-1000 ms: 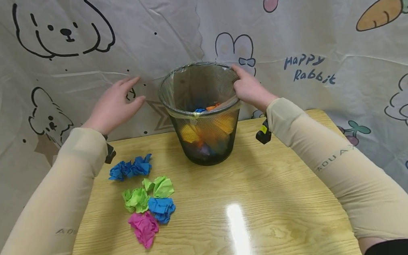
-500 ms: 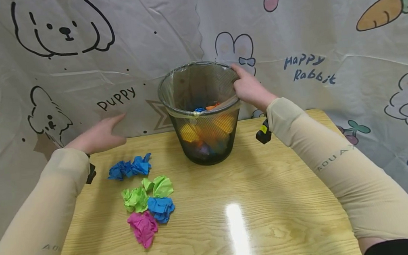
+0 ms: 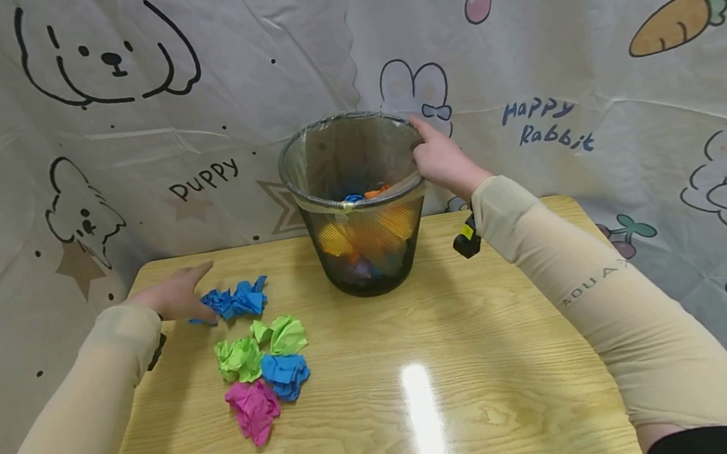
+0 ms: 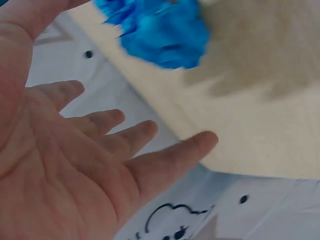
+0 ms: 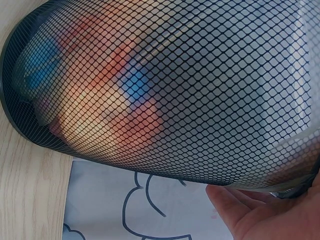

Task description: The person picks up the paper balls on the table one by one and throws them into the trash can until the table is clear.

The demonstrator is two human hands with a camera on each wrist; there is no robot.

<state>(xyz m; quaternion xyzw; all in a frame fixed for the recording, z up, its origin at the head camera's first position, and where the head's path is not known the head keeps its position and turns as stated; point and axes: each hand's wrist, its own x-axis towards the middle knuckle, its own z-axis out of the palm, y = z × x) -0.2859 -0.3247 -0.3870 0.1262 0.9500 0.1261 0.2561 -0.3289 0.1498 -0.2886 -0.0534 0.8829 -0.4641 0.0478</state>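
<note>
My left hand (image 3: 171,296) is spread open at the left of a crumpled dark-blue paper ball (image 3: 243,299), its thumb overlapping the paper's left end. From the left wrist view, the palm (image 4: 75,170) faces up beside the blue paper (image 4: 165,35), fingers apart and nothing between them. At the back of the table, my right hand (image 3: 445,158) grips the right rim of a black mesh wastebasket (image 3: 375,284). This basket has a clear liner and holds orange, yellow and blue crumpled paper. In the right wrist view, fingers (image 5: 227,200) lie against the mesh near the rim.
Nearer on the wooden table (image 3: 481,390) lie two green paper balls (image 3: 240,359), a lighter blue one (image 3: 286,376) and a pink one (image 3: 254,409). A printed cloth (image 3: 548,38) hangs close behind the table's back edge.
My left hand has moved from beside the wastebasket, left and down to the dark-blue paper ball on the table. The right hand has stayed on the rim.
</note>
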